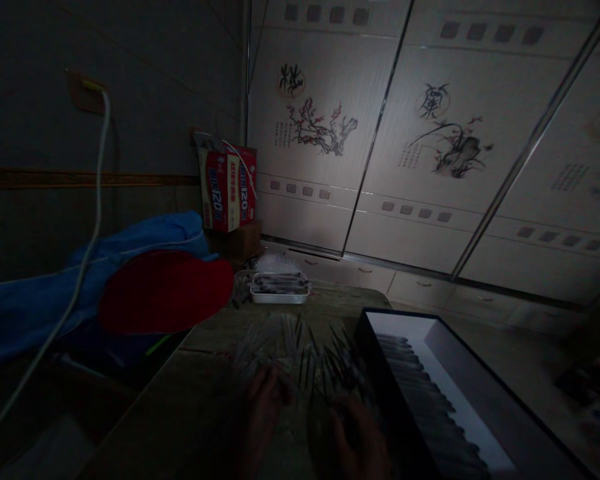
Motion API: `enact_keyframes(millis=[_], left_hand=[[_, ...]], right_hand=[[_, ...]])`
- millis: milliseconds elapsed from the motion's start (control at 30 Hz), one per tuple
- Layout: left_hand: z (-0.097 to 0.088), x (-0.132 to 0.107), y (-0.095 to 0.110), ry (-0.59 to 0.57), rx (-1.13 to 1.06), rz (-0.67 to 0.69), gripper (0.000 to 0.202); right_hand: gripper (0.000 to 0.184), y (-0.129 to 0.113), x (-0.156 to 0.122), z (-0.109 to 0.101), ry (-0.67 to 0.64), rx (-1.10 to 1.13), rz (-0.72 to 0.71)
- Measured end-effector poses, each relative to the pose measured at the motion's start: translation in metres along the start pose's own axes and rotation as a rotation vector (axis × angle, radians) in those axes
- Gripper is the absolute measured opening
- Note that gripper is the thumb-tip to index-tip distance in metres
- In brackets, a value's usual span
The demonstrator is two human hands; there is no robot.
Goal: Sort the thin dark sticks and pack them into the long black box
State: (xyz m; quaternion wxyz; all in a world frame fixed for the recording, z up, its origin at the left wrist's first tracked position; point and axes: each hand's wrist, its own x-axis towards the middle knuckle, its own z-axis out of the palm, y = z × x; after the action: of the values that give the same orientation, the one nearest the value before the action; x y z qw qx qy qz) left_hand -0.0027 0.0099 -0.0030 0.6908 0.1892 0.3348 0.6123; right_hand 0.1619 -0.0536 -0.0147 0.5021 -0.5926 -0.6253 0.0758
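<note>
Slender sticks [325, 363], too blurred to count, are lying on one table [187, 393] before the left hand [264, 407] and right hand [357, 430]—grips too dark to tell. One open box [467, 373] is bordering the right, one white tray [280, 299] the far edge; wood is stretching leftward.

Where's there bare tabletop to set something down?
Two patches of table look bare, though it is dim: left front, between the table's left edge and the left hand; and far right, between the white tray and dark-rimmed box. Crowded: beyond that hand and the right hand, where thin dark sticks lie spread.
</note>
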Motion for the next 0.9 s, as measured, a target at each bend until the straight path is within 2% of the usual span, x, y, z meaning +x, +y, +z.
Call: enact_keyframes(millis=[267,467,600,733,833,900], left_hand=[[0.000,-0.001,0.001,0.015,0.005,-0.007,0.027],[0.000,-0.002,0.001,0.053,-0.008,0.005,0.027],[0.002,-0.004,0.001,0.001,0.066,0.004,0.026],[0.002,-0.005,0.003,-0.059,0.151,0.055,0.021],[0.003,-0.005,0.005,-0.005,0.171,0.086,0.022],[0.003,-0.004,0.006,-0.009,0.193,0.094,0.021]], right_hand=[[0.027,-0.017,-0.012,0.016,0.055,0.091,0.027],[0.023,-0.020,-0.011,0.015,0.084,0.147,-0.005],[0.024,-0.025,-0.008,0.013,0.045,0.109,-0.012],[0.034,-0.024,-0.007,0.014,-0.008,0.076,0.112],[0.041,-0.017,-0.006,0.014,-0.048,0.081,0.227],[0.048,-0.012,-0.005,0.014,-0.047,0.126,0.262]])
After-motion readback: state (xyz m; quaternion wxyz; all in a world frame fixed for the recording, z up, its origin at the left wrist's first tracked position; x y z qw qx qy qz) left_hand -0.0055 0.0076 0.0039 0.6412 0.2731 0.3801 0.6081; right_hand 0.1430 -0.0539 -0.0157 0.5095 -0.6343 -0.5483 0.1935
